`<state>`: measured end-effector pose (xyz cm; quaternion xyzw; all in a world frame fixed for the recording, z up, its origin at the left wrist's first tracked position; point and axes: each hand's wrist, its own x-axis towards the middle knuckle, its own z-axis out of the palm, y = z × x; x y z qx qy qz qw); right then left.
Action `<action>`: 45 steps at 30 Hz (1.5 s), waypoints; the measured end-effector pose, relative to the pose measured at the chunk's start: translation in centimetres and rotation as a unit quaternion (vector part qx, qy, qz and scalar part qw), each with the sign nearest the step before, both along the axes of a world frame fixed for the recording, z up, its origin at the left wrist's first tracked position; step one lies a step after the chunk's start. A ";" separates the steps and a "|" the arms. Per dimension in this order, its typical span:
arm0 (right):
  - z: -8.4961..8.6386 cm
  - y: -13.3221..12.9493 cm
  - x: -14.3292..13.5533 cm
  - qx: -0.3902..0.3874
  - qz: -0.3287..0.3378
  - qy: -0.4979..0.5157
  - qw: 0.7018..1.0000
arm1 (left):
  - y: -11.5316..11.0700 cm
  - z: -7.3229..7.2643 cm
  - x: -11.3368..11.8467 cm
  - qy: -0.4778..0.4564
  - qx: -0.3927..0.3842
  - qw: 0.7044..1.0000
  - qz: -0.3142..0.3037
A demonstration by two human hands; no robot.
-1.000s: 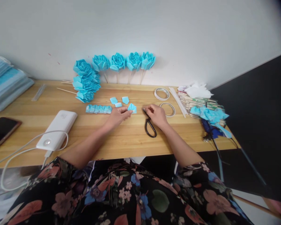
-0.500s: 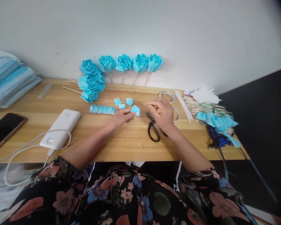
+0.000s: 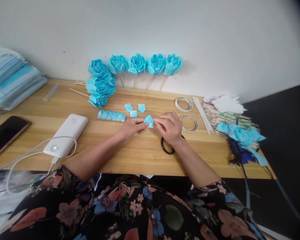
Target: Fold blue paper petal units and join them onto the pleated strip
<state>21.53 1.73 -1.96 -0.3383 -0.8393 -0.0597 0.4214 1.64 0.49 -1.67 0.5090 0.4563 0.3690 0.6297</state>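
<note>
My left hand [image 3: 134, 126] pinches a small folded blue petal piece [image 3: 149, 120] between thumb and fingers; a pale spot shows on it. At the petal's right edge are the closed fingertips of my right hand [image 3: 169, 127]; whatever is in them is too small to make out. Three similar loose petals, one of them a blue petal [image 3: 141, 108], lie just behind my left hand. A row of folded blue pieces [image 3: 111, 115] is beside them. Black-handled scissors [image 3: 167, 146] lie partly hidden under my right hand.
Blue flowers on sticks [image 3: 137, 64] lean on the wall, with more flowers [image 3: 100, 85] piled at left. Tape rolls [image 3: 184, 104], white strips [image 3: 202, 115] and crumpled blue scraps [image 3: 242, 133] are at right. A power bank [image 3: 67, 135], phone [image 3: 8, 138] and packed masks [image 3: 16, 81] stand left.
My right hand has moved down to the petal in my left hand, from a spot apart from it. The view has shifted slightly.
</note>
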 end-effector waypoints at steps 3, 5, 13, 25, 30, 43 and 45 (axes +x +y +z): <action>0.0 0.1 -0.1 0.015 -0.002 -0.014 1.000 | 0.0 0.0 0.0 0.001 0.004 1.000 -0.003; 0.0 0.2 -0.2 0.041 0.003 -0.011 0.999 | 0.0 -0.1 -0.1 0.000 0.006 1.000 -0.008; 0.1 0.3 -0.3 0.095 0.011 -0.015 0.995 | 0.1 -0.2 -0.1 -0.001 0.008 1.000 -0.012; -0.1 0.3 -0.3 0.040 0.022 -0.025 0.999 | 0.4 -0.9 -0.2 -0.025 -0.002 1.000 0.001; -0.3 0.4 -0.4 0.015 0.011 -0.031 0.999 | 0.4 -1.3 -0.3 -0.052 -0.004 0.999 0.000; 0.1 0.2 0.1 -0.096 0.079 0.025 0.992 | 0.5 -1.0 -0.3 -0.063 -0.004 0.998 0.022; 0.3 0.1 0.1 -0.153 0.068 0.088 0.982 | 0.5 -0.7 -0.3 -0.052 0.011 0.998 0.021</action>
